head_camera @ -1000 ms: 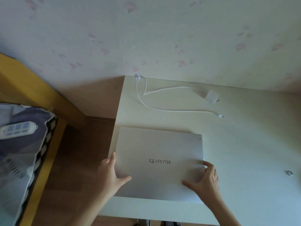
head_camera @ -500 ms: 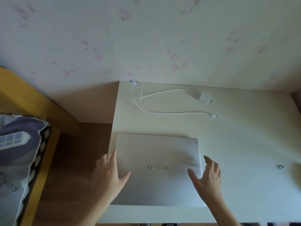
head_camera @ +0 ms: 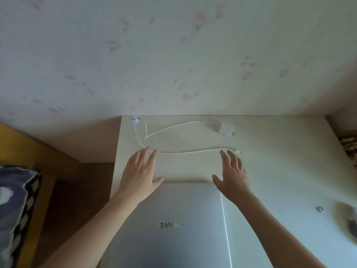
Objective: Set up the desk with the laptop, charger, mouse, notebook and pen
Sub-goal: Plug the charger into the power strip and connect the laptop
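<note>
A silver laptop lies closed and flat on the white desk, logo facing away from me. Behind it lies a white charger block with its white cable looped across the back of the desk, the plug end at the right. My left hand hovers open past the laptop's far left corner, fingertips close to the cable. My right hand is open past the far right corner, fingertips just short of the cable's plug end. Neither hand holds anything.
A small white object lies at the desk's right, beside a blurred grey thing at the frame edge. A patterned wall backs the desk. Left of the desk are brown floor, a yellow wooden frame and a dark patterned pillow.
Both hands let go of the laptop's sides and reached forward past its far edge toward the cable. The view moved closer over the desk.
</note>
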